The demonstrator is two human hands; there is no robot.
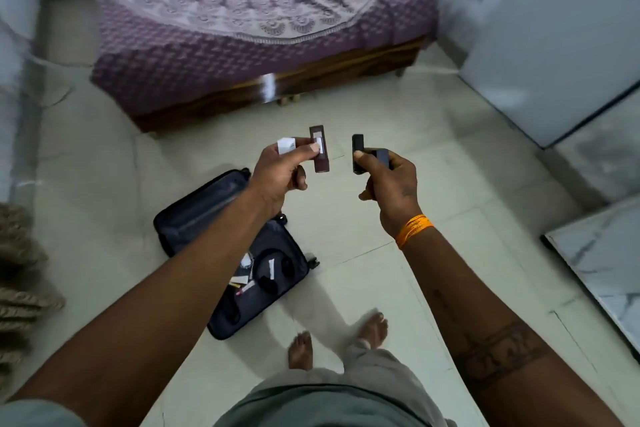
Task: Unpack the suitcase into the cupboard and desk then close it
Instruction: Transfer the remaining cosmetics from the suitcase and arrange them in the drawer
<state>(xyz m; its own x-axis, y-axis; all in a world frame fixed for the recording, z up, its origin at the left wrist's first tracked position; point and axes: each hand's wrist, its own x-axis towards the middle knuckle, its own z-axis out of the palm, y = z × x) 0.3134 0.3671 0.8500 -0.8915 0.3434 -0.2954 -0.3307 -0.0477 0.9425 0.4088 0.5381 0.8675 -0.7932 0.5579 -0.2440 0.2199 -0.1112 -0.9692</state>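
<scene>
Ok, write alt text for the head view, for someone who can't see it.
Standing barefoot, a person holds a maroon box and a white packet in the left hand and two black boxes in the right hand. Below, an open suitcase lies on the floor with headphones inside, near a bed.

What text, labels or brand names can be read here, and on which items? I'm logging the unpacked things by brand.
No text can be read.
Maroon box, pinched by the left hand: white label, too blurred.
White slip in the same grip: no legible print.
Black boxes in the right hand: no visible marking.
Packets in the open suitcase: too small.
</scene>
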